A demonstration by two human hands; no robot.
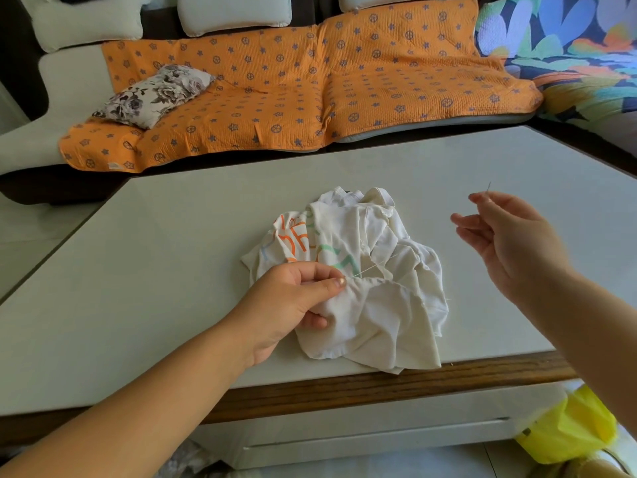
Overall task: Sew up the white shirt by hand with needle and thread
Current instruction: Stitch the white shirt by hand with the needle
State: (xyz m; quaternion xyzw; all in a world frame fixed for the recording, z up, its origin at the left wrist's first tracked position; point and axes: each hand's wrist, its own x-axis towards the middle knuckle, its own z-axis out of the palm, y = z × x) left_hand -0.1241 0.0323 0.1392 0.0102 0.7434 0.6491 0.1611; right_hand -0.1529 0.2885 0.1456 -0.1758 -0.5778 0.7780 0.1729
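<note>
A crumpled white shirt (375, 294) with orange and green print lies near the front edge of the pale table (172, 270). My left hand (296, 301) pinches a fold of the shirt at its left side, thumb on top. My right hand (506, 243) is raised to the right of the shirt, with thumb and forefinger closed on a thin needle (488, 187) that points upward. A fine white thread (370, 269) runs from the fabric by my left thumb up toward the right.
The table has a wooden front edge (379, 384) with a drawer below. Behind it stands a sofa with an orange patterned cover (293, 91) and a floral pillow (155, 96). A yellow bag (568, 426) sits at the lower right.
</note>
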